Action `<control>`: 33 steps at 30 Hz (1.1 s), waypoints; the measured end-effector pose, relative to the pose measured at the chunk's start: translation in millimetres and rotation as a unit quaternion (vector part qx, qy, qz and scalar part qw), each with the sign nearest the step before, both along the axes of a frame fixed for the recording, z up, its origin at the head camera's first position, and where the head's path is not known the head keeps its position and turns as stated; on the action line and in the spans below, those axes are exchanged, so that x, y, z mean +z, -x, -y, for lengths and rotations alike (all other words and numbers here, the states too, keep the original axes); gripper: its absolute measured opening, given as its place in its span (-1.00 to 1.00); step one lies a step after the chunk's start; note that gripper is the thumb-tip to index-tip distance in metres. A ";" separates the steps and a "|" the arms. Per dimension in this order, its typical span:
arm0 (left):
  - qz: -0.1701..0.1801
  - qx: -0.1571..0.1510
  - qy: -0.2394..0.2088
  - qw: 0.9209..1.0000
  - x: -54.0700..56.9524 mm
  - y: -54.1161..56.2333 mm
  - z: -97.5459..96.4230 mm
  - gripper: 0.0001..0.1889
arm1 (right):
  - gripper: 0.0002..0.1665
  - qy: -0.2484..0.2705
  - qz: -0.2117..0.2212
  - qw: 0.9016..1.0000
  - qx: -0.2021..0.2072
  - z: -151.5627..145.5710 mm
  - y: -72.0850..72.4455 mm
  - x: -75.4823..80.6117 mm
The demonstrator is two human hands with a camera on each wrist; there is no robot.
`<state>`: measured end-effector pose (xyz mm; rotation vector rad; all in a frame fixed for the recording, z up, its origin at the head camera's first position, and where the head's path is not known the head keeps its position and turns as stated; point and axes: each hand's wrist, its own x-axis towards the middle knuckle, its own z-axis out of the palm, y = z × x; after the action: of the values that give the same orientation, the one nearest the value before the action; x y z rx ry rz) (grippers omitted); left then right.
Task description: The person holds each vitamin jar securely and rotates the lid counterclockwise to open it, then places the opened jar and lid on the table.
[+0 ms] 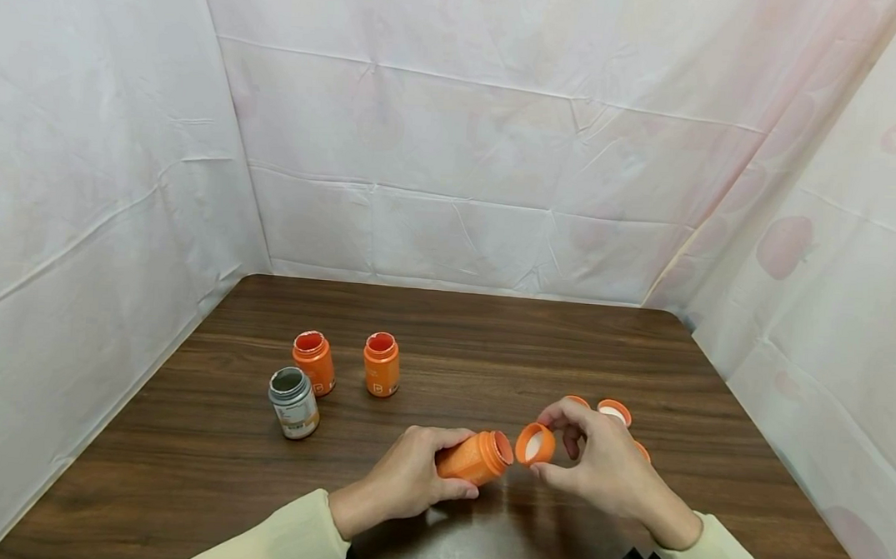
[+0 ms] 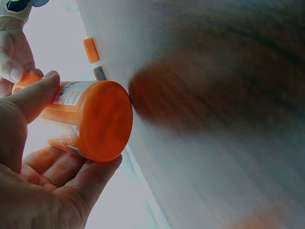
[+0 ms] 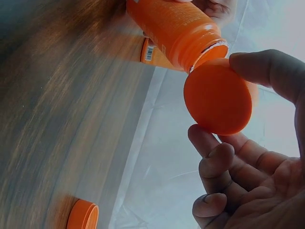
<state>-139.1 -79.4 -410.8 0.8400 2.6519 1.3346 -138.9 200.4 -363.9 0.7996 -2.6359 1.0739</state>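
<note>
My left hand grips an orange bottle that is tilted on its side, its uncovered mouth facing right. In the left wrist view the bottle's round base faces the camera, with thumb and fingers on either side. Between thumb and fingertips, my right hand pinches an orange screw cap by its rim, white liner turned toward the bottle. Close to the bottle's mouth, the cap overlaps it in the right wrist view; whether they touch I cannot tell.
Two uncapped orange bottles and an uncapped grey bottle stand upright on the wooden table at left. Several orange caps lie behind my right hand, partly hidden. White sheets enclose the back and sides.
</note>
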 end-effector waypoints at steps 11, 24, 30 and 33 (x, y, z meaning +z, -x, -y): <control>0.004 -0.001 -0.013 1.000 -0.4 -0.2 0.3 -0.52 | -0.47 0.002 0.017 1.000 -0.005 -4.4 0.5 -4.2; 0.017 0.018 -0.027 0.999 -0.9 0.6 2.6 -0.44 | -0.46 -0.002 -0.015 0.998 -0.058 -14.6 -0.1 -10.1; 0.030 0.019 -0.033 0.999 -0.1 0.6 3.2 -0.42 | -0.47 0.001 0.000 0.997 -0.082 -19.0 -2.5 -12.0; 0.028 0.018 -0.031 0.999 0.1 0.2 3.4 -0.42 | -0.48 -0.009 0.002 0.995 -0.095 -21.6 -2.7 -13.0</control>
<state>-139.3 -82.8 -410.7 0.7539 2.6075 1.4343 -136.3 222.1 -377.0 0.5363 -2.6637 1.0039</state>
